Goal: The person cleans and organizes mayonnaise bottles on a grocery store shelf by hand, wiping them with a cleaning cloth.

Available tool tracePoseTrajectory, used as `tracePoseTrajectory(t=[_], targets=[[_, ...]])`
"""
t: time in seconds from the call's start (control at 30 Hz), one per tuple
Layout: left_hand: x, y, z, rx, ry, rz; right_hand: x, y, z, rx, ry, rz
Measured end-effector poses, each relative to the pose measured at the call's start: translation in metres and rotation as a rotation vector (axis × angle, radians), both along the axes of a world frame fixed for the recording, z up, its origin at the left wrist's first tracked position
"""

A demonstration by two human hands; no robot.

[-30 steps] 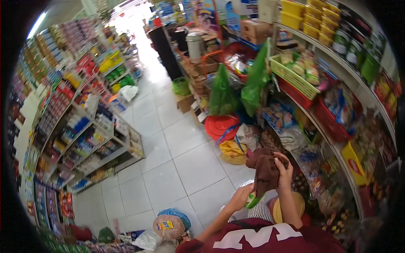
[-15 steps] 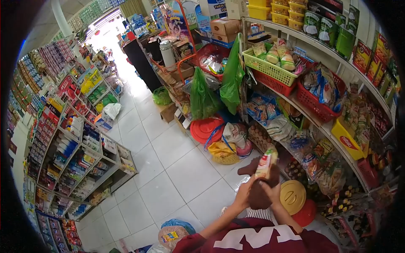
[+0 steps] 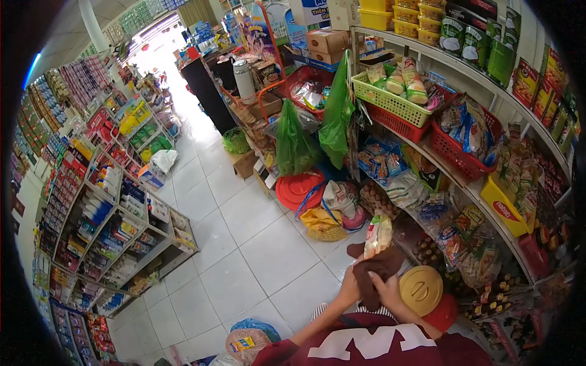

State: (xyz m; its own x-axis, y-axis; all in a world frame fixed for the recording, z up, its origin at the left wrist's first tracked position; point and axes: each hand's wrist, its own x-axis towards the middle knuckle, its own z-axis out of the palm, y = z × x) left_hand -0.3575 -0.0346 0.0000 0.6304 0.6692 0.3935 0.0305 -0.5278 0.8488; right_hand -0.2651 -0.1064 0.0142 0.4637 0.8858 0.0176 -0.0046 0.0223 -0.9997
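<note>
My left hand (image 3: 349,289) is closed at the lower end of a packaged item (image 3: 378,235) with a red, white and green wrapper, which points away from me. A brown cloth (image 3: 377,272) lies against the package and hangs between my hands. My right hand (image 3: 387,289) grips this cloth, thumb on top. Part of the package's lower end is hidden by the cloth and fingers.
A shelf rack (image 3: 452,174) with baskets curves along the right. Near my hands are a gold round lid (image 3: 421,290), a red lid (image 3: 299,190) and a yellow net bag (image 3: 323,224). White shelving (image 3: 162,244) stands left, beyond the tiled floor (image 3: 244,268).
The package has shifted slightly left and toward me. The brown cloth has changed shape and now spreads over the package's lower part, to the right.
</note>
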Motion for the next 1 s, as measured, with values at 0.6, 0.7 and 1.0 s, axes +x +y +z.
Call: tracePoseTrajectory(t=[0.6, 0.7, 1.0], targets=[[-0.085, -0.008, -0.087, -0.683, -0.338, 0.959, -0.068, 0.064, -0.007, 0.185, -0.273, 0.936], [-0.107, -0.038, -0.057, -0.381, -0.347, 1.355, -0.094, 0.047, -0.005, 0.061, 0.051, 1.281], [-0.11, -0.138, -0.015, -0.238, -0.147, 1.619, -0.118, 0.022, -0.029, -0.704, 0.551, 1.627]])
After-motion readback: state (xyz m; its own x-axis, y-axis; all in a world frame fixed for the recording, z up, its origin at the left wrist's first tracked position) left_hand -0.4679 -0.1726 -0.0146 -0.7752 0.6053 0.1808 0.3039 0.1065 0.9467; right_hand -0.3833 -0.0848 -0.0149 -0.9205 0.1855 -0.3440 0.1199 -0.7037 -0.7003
